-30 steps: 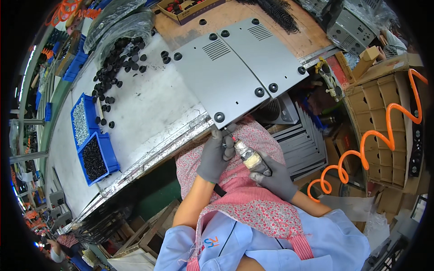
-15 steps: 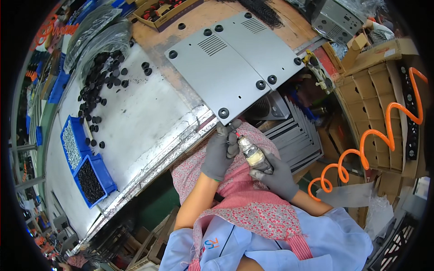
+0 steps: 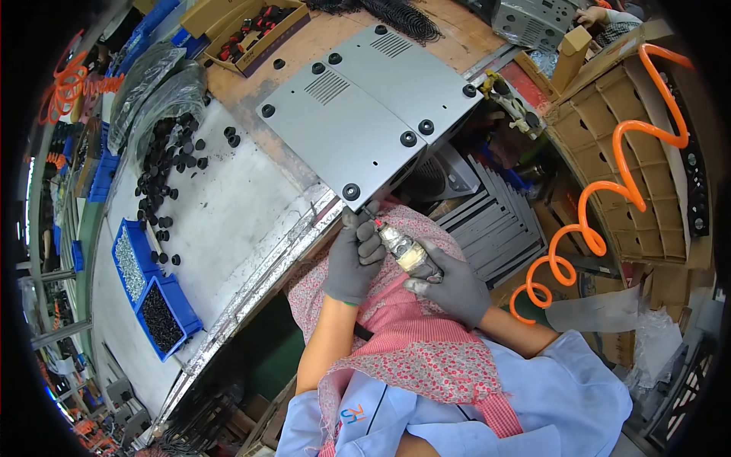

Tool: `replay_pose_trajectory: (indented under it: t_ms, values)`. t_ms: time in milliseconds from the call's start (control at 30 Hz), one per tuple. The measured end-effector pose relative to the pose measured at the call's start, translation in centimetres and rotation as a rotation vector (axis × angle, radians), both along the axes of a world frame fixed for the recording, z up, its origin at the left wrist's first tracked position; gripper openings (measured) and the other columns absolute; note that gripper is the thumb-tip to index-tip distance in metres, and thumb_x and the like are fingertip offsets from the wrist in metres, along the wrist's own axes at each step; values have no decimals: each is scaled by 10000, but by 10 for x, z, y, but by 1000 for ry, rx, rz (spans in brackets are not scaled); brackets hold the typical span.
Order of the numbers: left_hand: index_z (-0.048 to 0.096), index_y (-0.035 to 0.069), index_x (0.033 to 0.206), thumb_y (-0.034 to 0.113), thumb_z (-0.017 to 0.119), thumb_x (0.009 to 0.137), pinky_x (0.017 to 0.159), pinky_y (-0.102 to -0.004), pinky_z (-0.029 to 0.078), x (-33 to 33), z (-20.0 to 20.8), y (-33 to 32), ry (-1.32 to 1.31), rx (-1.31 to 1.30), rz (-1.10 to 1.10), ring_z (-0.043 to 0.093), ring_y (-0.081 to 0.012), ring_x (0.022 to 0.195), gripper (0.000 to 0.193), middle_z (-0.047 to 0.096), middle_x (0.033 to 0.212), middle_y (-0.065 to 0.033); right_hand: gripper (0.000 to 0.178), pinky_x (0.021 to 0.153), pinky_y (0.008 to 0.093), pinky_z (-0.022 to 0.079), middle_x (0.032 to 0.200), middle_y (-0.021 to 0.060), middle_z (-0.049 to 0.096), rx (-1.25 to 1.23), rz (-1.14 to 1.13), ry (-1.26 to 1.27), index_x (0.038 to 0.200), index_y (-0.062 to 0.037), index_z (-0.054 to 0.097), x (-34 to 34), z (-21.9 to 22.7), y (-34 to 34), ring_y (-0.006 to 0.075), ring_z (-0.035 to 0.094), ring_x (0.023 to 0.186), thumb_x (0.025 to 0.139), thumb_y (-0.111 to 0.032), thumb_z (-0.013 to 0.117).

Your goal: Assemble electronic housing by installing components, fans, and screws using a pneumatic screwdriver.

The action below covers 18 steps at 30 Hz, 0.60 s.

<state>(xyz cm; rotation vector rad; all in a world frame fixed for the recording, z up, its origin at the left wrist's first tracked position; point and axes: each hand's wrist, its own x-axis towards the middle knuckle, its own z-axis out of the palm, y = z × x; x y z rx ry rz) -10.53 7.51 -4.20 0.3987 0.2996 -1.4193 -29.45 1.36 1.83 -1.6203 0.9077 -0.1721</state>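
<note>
Holds the driver (image 3: 408, 253) in the right hand (image 3: 458, 288), wrapped firmly around its body, just off the near corner of the left grey case (image 3: 339, 141). Curls the left hand (image 3: 352, 265) partway beside the driver's tip (image 3: 378, 224), near that corner; impossible to tell whether around a small part. Has that case on the bench (image 3: 236, 221), next to a second case (image 3: 407, 80), with black feet (image 3: 351, 191) on top of each. Also has blue bins (image 3: 191, 316) of screws (image 3: 161, 321) and black caps (image 3: 181, 158) farther left.
</note>
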Motion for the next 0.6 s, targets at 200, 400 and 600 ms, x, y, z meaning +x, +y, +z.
replay_pose_trajectory:
  t_ms: [200,400,600]
  values:
    - [478,6,1232,353,426,1002,382,-177,258,1,3,2,16,55,-10,280,-38,447,419,376,632,69,778,880,284,479,1093,155,649,-18,47,-27,1396,-20,397,-22,-10,-16,161,624,999,757,-254,775]
    - [543,20,1204,327,437,1002,369,-178,265,1,4,11,29,28,21,313,-30,450,382,423,624,77,797,914,307,467,1138,161,638,-275,-97,140,1394,-62,418,-48,22,-88,195,603,1064,727,-290,789]
    - [578,64,1177,323,441,1002,368,-177,272,6,23,27,23,3,80,319,-29,444,341,465,609,80,700,759,443,501,950,168,644,-985,-172,707,1388,-214,422,-72,35,-211,354,633,874,747,-367,658]
